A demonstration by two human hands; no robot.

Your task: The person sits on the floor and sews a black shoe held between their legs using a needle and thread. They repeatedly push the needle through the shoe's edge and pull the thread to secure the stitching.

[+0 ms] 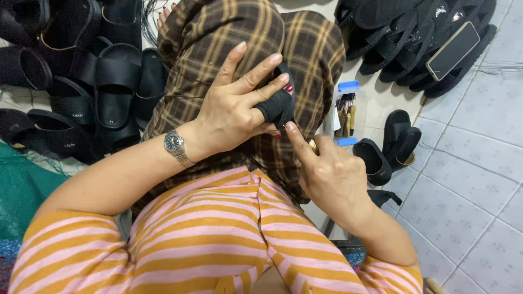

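A black sandal strap [280, 103] sits over the lap, on the plaid skirt [229, 49] — left hand [231, 111] fingers pinch it, thumb covered in black. The right hand [327, 174] has its forefinger pressed to the strap's edge, the others curled. Finished black sandals [117, 81] pile on the tiled floor [474, 163] — the work seems midway.

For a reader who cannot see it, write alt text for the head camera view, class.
A person's left hand and right hand hold a small black strap over their lap, which is covered in brown plaid cloth. Black sandals are heaped on the tiled floor on both sides.
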